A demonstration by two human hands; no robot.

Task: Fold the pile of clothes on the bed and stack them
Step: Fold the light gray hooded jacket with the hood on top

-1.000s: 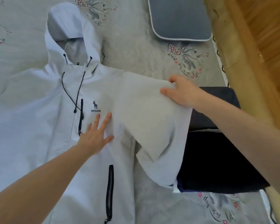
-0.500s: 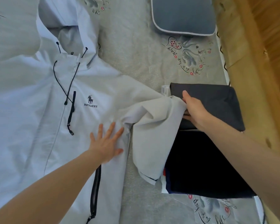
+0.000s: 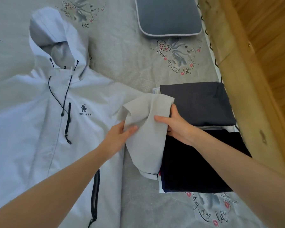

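While the bed (image 3: 125,51) carries the white hooded jacket (image 3: 31,129) flat and face up, hood away from the person, its sleeve (image 3: 146,129) runs toward the dark folded stack (image 3: 197,145). Both hands pinch that sleeve: left hand (image 3: 117,137) near the body, right hand (image 3: 176,127) at the outer edge, so it likely folds inward.

Both hands gripping the sleeve

The left hand (image 3: 120,134) reaches in from lower left on a bare, extended forearm, thumb over the sleeve (image 3: 146,129) and fingers beneath — a pinching grip. The right hand (image 3: 176,127) comes from lower right, fingers curled round the sleeve's other edge — the hands sit near each other.
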